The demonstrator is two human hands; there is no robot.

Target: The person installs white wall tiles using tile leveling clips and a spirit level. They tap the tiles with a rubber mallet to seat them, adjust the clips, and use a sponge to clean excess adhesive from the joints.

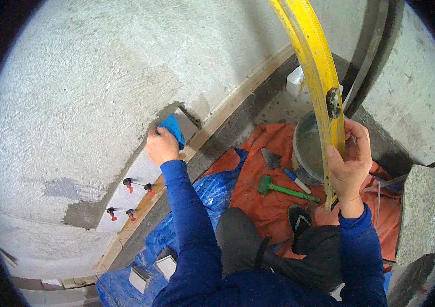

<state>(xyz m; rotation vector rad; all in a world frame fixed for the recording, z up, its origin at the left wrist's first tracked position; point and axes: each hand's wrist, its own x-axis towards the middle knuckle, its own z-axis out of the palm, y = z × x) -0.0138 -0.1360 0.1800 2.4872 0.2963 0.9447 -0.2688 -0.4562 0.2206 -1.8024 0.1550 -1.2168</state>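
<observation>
1. Your left hand is closed on a blue cloth; the fingers bunch it over the far end of a row of pale tiles on the wall at left.
2. Your right hand is clamped on a yellow spirit level, close to its near end, with the thumb on the left side and the fingers on the right.
3. Position: the spirit level stands right of the tiles and well apart from them. It lies to the right of your left hand; your right hand is the nearer one, being on it.
4. Direction: the long axis of the spirit level runs from your right grip toward the far side, leaning slightly left. Its far end leaves the view, and its exact tilt cannot be told.
5. The tiles' long axis runs from near left to far right, alongside a wooden batten; the two long axes are not parallel in view.
6. Adjacent: a bucket sits partly behind the spirit level; a green mallet lies near it on an orange sheet.
</observation>
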